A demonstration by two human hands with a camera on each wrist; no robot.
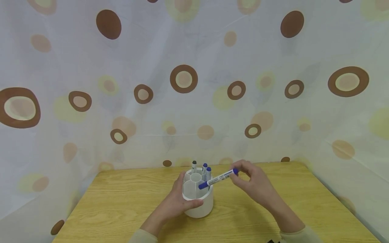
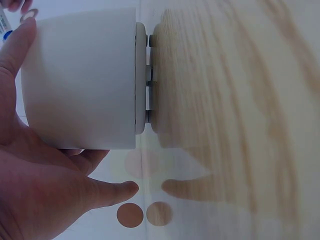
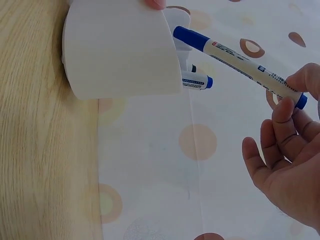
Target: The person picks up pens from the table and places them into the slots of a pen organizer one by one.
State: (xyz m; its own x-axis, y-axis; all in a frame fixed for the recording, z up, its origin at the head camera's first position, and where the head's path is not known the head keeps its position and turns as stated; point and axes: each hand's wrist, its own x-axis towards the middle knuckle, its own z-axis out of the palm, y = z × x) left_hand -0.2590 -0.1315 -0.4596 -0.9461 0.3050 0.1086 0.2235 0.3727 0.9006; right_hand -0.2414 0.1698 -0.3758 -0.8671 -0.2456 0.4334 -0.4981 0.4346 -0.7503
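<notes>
A white round pen holder (image 1: 199, 208) with a divided inside stands on the table. My left hand (image 1: 177, 201) grips it from the left, thumb across the front below the rim; in the left wrist view part of the hand (image 2: 45, 185) is behind its wall. Between thumb and fingertips, my right hand (image 1: 255, 182) pinches a blue-capped white marker (image 1: 220, 177) by its rear end. The marker slants down to the left, its cap end over the holder's right compartments. Two blue markers (image 1: 208, 173) and one dark-capped marker (image 1: 194, 166) stand upright toward the holder's back.
The wooden table (image 1: 127, 202) stretches out on both sides of the holder. Behind it and at both sides hangs a pale curtain (image 1: 206, 111) with brown and beige spots, meeting the table's back edge.
</notes>
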